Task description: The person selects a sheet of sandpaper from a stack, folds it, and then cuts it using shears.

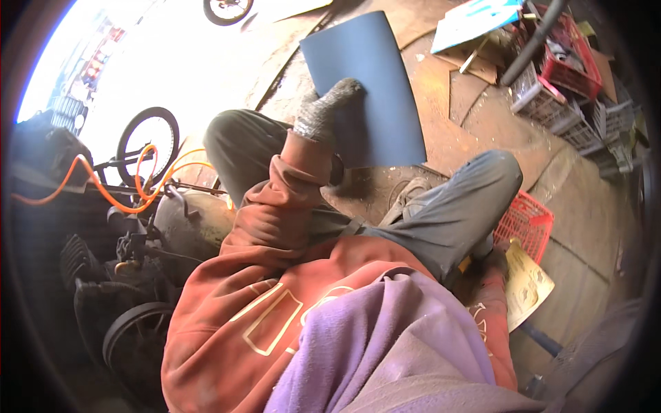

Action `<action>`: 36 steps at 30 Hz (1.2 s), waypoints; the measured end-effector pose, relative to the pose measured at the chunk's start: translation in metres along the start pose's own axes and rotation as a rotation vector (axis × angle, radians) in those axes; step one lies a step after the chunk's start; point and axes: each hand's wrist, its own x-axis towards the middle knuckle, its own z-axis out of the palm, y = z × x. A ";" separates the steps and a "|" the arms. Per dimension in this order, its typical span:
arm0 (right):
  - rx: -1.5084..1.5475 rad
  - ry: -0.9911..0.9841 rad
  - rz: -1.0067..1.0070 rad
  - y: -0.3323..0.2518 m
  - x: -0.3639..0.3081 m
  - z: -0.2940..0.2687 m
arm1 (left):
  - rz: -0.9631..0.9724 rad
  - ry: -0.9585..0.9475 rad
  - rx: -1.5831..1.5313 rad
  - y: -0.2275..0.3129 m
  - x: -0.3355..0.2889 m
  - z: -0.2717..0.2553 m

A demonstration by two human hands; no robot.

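My left hand point(327, 110) wears a grey, worn work glove and is raised in front of my knees. Its thumb lies over the near left part of a flat, dark blue-grey sheet point(382, 89), which it grips; the fingers behind are hidden. The sheet is stiff-looking, with a faint bend. Down at my right side, by my thigh, is my right hand point(493, 265), dark and in shadow. Close to it are a yellowish printed sheet point(527, 286) and a red plastic basket point(529, 224). Its fingers are too hidden to show whether they hold anything.
An air compressor tank point(189, 224) with an orange hose point(113, 203) stands at my left, near a spoked wheel point(148, 146). Plastic crates point(568, 58) full of odds and ends stand at the far right. Flattened cardboard point(430, 86) covers the floor ahead.
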 end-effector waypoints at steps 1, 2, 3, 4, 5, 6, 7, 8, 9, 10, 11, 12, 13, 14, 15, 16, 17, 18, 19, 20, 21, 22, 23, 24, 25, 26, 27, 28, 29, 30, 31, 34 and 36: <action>0.001 -0.003 -0.012 -0.003 0.003 -0.001 | 0.008 -0.055 -0.006 0.002 0.004 -0.009; 0.002 -0.007 -0.025 -0.005 0.003 -0.001 | 0.013 -0.112 -0.010 0.006 0.009 -0.017; -0.002 -0.012 -0.045 -0.013 0.005 -0.003 | 0.001 -0.122 -0.004 0.011 0.007 -0.024; -0.002 -0.008 -0.036 -0.007 0.006 -0.003 | 0.029 -0.136 -0.013 0.012 0.008 -0.024; 0.010 0.000 -0.036 -0.004 0.008 -0.005 | -0.009 -0.139 -0.032 0.010 0.011 -0.022; 0.004 -0.002 -0.016 0.003 0.007 -0.007 | -0.048 -0.144 -0.050 0.008 0.013 -0.019; 0.005 -0.005 -0.038 -0.007 0.006 -0.010 | -0.073 -0.157 -0.128 0.014 0.006 -0.016; 0.005 -0.002 -0.017 0.002 0.007 -0.010 | -0.013 -0.199 -0.147 0.011 0.011 -0.011; 0.011 -0.014 -0.012 0.002 0.007 -0.009 | -0.002 -0.166 -0.061 0.014 0.010 -0.014; 0.015 -0.021 -0.036 -0.007 0.008 -0.011 | 0.012 -0.116 0.025 0.017 0.005 -0.023; 0.016 -0.025 -0.007 0.001 0.008 -0.009 | 0.027 -0.131 0.037 0.011 0.009 -0.027; 0.017 -0.029 -0.014 -0.003 0.011 -0.009 | 0.006 -0.062 0.079 0.006 0.014 -0.038; 0.018 -0.037 -0.015 -0.005 0.013 -0.007 | -0.010 0.010 0.120 0.005 0.016 -0.046; 0.017 -0.031 0.003 0.000 0.015 -0.011 | 0.001 -0.006 0.117 -0.003 0.022 -0.050; 0.020 -0.041 -0.003 -0.004 0.017 -0.009 | 0.031 -0.016 0.107 0.000 0.020 -0.054; 0.018 -0.046 0.004 0.000 0.016 -0.008 | 0.046 -0.034 0.088 0.000 0.020 -0.055; 0.026 -0.047 0.005 -0.001 0.019 -0.007 | -0.011 0.003 0.044 0.003 0.020 -0.054; 0.028 -0.041 0.025 0.006 0.019 -0.008 | -0.011 -0.012 0.043 -0.001 0.025 -0.055; 0.030 -0.046 0.027 0.007 0.021 -0.009 | -0.027 0.023 0.061 -0.002 0.025 -0.059; 0.034 -0.050 0.026 0.004 0.024 -0.008 | -0.043 0.057 0.079 -0.003 0.025 -0.064; 0.040 -0.050 0.021 0.005 0.025 -0.008 | -0.023 0.061 0.037 -0.007 0.026 -0.070; 0.041 -0.055 0.023 0.007 0.026 -0.008 | -0.020 0.063 0.037 -0.009 0.028 -0.075; 0.044 -0.053 0.016 0.007 0.028 -0.008 | -0.016 0.059 0.027 -0.010 0.029 -0.080; 0.050 -0.059 0.017 0.006 0.029 -0.008 | -0.015 0.059 0.020 -0.010 0.029 -0.082; 0.050 -0.060 0.021 0.011 0.028 -0.008 | -0.015 0.063 0.023 -0.010 0.029 -0.083; 0.056 -0.065 0.024 0.011 0.031 -0.008 | -0.009 0.073 0.037 -0.010 0.029 -0.084; 0.060 -0.065 0.025 0.013 0.032 -0.009 | -0.007 0.083 0.048 -0.009 0.028 -0.082; 0.067 -0.062 0.026 0.015 0.033 -0.009 | -0.010 0.086 0.049 -0.008 0.027 -0.079; 0.072 -0.066 0.026 0.017 0.032 -0.008 | 0.001 0.077 0.064 -0.008 0.025 -0.075; 0.076 -0.069 0.025 0.019 0.031 -0.008 | 0.013 0.073 0.080 -0.007 0.022 -0.073; 0.078 -0.072 0.028 0.022 0.031 -0.009 | 0.010 0.080 0.079 -0.008 0.023 -0.074; 0.100 -0.075 0.018 0.025 0.033 -0.010 | 0.004 0.085 0.079 -0.017 0.033 -0.088; 0.118 -0.083 0.025 0.031 0.031 -0.010 | 0.015 0.020 -0.007 -0.024 0.038 -0.094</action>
